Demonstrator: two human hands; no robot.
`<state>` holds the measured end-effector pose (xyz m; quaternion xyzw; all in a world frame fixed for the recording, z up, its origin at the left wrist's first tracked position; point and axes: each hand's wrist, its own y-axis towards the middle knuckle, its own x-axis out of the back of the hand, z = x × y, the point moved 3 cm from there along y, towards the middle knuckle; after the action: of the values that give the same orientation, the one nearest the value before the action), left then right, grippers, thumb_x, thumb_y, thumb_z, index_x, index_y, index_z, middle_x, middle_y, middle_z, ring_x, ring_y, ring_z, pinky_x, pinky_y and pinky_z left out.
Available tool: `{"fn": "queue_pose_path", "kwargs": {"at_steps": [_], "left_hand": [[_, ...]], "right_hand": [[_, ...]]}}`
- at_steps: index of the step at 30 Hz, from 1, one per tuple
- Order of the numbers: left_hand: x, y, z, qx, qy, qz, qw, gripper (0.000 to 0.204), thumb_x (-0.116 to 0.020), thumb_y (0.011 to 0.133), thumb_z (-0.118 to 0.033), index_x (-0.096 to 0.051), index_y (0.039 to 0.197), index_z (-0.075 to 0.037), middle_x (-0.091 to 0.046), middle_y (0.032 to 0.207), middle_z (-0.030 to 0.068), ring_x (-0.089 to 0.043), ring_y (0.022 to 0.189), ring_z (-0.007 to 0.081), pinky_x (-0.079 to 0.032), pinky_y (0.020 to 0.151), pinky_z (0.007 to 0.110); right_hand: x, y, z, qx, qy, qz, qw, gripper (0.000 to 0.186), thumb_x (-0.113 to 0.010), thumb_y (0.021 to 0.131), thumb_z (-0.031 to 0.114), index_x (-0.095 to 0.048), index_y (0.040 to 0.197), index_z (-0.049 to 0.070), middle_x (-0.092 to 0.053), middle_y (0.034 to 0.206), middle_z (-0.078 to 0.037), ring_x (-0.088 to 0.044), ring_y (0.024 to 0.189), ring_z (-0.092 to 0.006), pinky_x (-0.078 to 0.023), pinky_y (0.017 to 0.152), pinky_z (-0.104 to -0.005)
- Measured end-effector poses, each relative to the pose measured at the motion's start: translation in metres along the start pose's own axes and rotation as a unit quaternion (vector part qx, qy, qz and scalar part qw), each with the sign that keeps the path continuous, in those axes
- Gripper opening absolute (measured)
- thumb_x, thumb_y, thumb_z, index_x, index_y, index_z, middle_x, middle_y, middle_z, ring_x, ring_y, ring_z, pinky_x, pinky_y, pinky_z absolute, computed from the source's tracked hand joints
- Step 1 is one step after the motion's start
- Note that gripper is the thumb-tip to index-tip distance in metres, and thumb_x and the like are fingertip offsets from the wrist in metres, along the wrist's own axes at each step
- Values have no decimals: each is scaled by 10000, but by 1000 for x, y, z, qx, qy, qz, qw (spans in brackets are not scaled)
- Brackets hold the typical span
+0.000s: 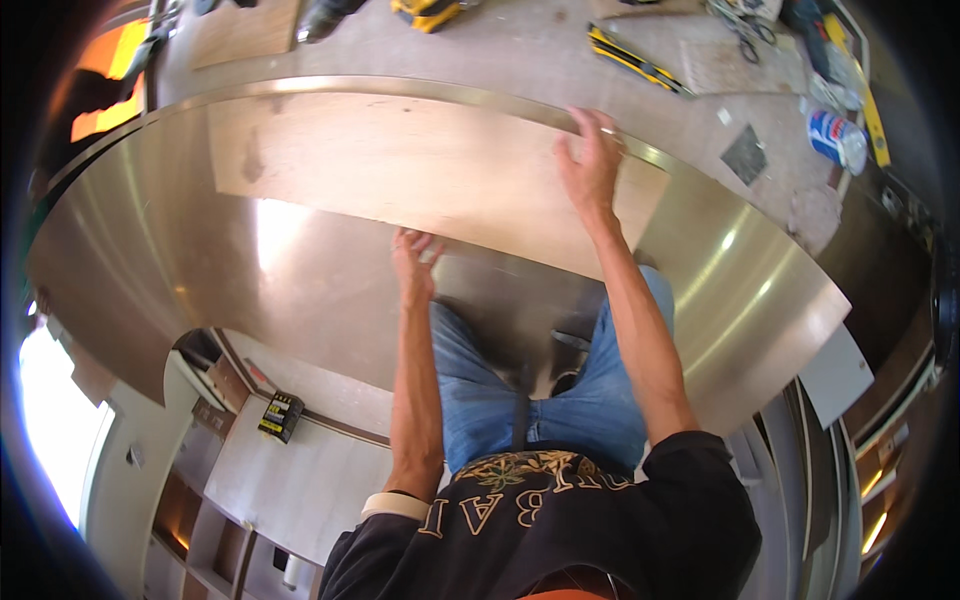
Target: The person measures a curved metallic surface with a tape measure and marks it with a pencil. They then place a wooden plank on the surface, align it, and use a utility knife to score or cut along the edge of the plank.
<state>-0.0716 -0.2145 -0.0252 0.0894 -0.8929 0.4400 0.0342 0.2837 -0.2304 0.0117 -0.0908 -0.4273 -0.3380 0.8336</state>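
1. Wooden board (400,170): long, flat and pale. It lies in front of you across the metal sheet (740,270), with its far edge just beside the sheet's narrow rim.
2. Metal sheet: shiny and wide. It extends past both ends of the board; its outline looks strongly curved in this fisheye view.
3. Left hand (414,262): your fingertips are at the near edge of the board, left of its middle. The fingers are slightly parted; you cannot tell from this view whether they pinch the edge.
4. Right hand (592,165): it is above the far part of the board, toward the right end, with fingertips over the rim. Thumb and fingers stand wide apart; contact cannot be confirmed.
5. Legs: your blue jeans (480,400) show below the board, one thigh on each side of a dark gap.
6. Grey surface (520,45), beyond the sheet: it carries a yellow-and-black utility knife (640,62), a dark square piece (745,155) and a blue-and-white container (836,140), the last two at the right.
7. Pale panel (290,480), lower left: a black-and-yellow box (281,416) rests on it.
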Motion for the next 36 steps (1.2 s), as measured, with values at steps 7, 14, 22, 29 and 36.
{"fn": "queue_pose_path", "kwargs": {"at_steps": [7, 14, 22, 29, 36], "left_hand": [[-13, 6, -23, 8, 28, -29, 999, 494, -496, 968, -292, -385, 1420, -128, -532, 1174, 103, -573, 1062, 249, -529, 929, 489], [-13, 14, -20, -5, 14, -20, 1000, 480, -533, 962, -249, -372, 1402, -145, -531, 1167, 89, -569, 1039, 238, -533, 919, 480], [-18, 9, -22, -13, 19, -24, 999, 394, -547, 959, -266, -425, 1314, -146, -544, 1127, 80, -566, 1047, 235, -538, 918, 503], [-12, 13, -19, -13, 22, -5, 1000, 506, -566, 958, -253, -355, 1405, -144, -539, 1171, 97, -567, 1060, 244, -535, 919, 507], [-20, 8, -25, -7, 23, -15, 1000, 395, -535, 978, -249, -427, 1341, -136, -557, 1154, 99, -567, 1041, 239, -540, 922, 491]], "right_hand": [[62, -77, -135, -320, 109, -48, 940, 422, -678, 875, 158, -570, 1265, 38, -497, 1106, -125, -548, 964, -223, -492, 852, -367], [53, -86, -140, -360, 259, -65, 894, 362, -653, 907, 106, -579, 1256, 42, -496, 1106, -60, -538, 890, -132, -499, 800, -282], [58, -79, -130, -392, 268, -81, 876, 330, -626, 913, 90, -595, 1237, 37, -520, 1037, -31, -524, 878, -117, -480, 796, -277], [56, -77, -129, -396, 284, -93, 868, 318, -630, 919, 88, -599, 1232, 38, -532, 1025, -16, -515, 868, -105, -472, 785, -268], [57, -79, -132, -398, 278, -96, 869, 308, -647, 911, 73, -613, 1216, 42, -545, 1011, -15, -516, 856, -96, -471, 775, -252]]}}
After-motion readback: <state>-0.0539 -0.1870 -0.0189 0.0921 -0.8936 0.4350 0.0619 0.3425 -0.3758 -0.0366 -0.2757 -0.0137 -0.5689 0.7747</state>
